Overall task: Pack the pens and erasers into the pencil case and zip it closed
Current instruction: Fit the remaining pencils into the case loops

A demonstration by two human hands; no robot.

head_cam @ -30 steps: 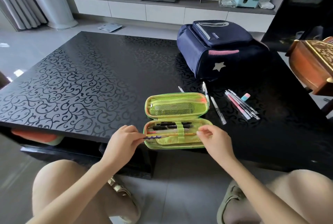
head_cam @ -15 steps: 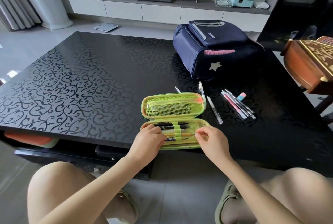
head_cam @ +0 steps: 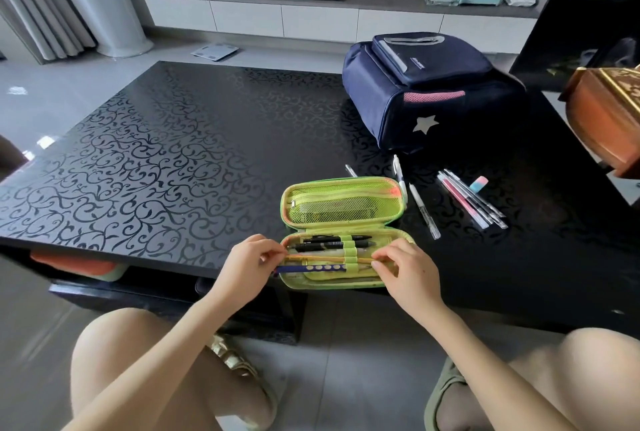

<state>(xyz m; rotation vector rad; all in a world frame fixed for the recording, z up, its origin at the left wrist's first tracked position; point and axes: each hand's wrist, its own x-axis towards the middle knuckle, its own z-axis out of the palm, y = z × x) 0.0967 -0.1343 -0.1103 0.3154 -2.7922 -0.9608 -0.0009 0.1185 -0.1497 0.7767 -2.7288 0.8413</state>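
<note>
Your left hand [head_cam: 244,266], lower centre of frame, fingers curled, pinches the left end of the purple pen [head_cam: 311,268]. The pen lies across the near half of the open pencil case [head_cam: 346,184]. Your right hand [head_cam: 403,273] pinches the right end of the orange pencil [head_cam: 332,259] just above it. Loose pens [head_cam: 467,200] and the eraser [head_cam: 479,184] lie right of the case.

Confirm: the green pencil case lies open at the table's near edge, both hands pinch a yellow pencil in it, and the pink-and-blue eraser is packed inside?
One error: the head view shows the pink-and-blue eraser out on the table, beside the loose pens right of the pencil case. The rest holds; the left hand and right hand pinch the yellow pencil.
</note>
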